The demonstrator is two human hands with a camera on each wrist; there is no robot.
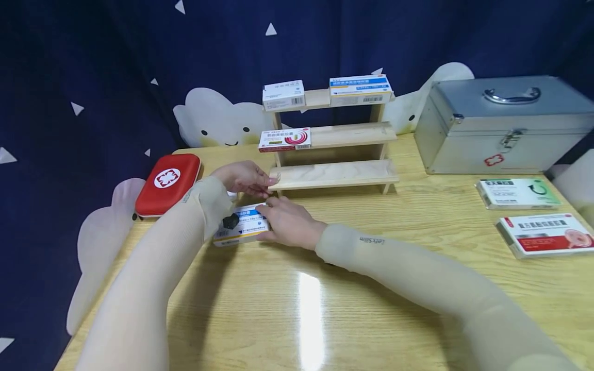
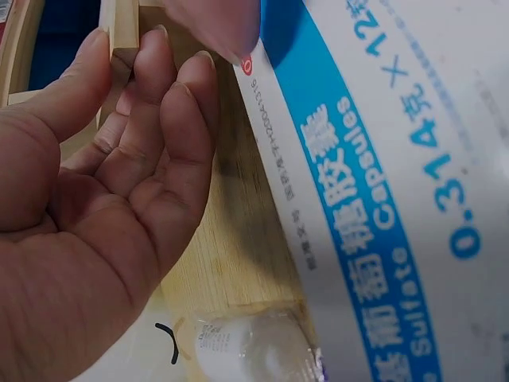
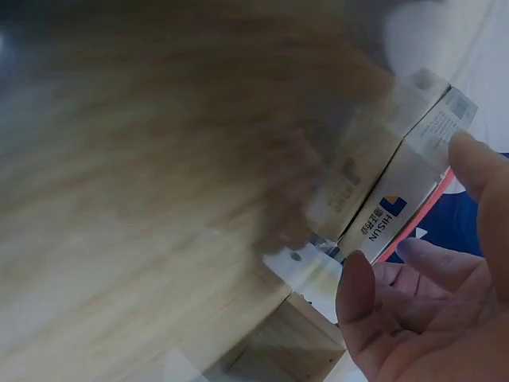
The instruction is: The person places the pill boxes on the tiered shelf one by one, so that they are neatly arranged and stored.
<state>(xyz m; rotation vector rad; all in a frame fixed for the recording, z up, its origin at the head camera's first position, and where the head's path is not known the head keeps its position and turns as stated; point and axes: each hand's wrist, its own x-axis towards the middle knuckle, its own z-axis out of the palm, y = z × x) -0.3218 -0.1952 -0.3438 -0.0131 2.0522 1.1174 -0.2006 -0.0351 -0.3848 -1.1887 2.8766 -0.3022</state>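
My left hand (image 1: 246, 178) is at the left end of the wooden rack's (image 1: 334, 174) lowest shelf. In the left wrist view, its thumb and forefinger pinch the shelf's wooden edge (image 2: 124, 32). On the table just in front lies a white, blue-striped medicine box (image 1: 250, 222), lettered for capsules. My right hand (image 1: 292, 221) grips this box at its right end, with thumb and fingers on opposite sides. The right wrist view shows the box's side (image 3: 390, 199) close to those fingers. The left wrist's black camera covers part of the box in the head view.
Three medicine boxes sit on the upper shelves, including a red-and-white one (image 1: 284, 139). A red first-aid case (image 1: 169, 185) is left. A silver metal case (image 1: 506, 134) stands right, with green (image 1: 517, 194) and red (image 1: 545, 235) boxes before it. A plastic-wrapped white round item (image 2: 254, 350) lies behind the box.
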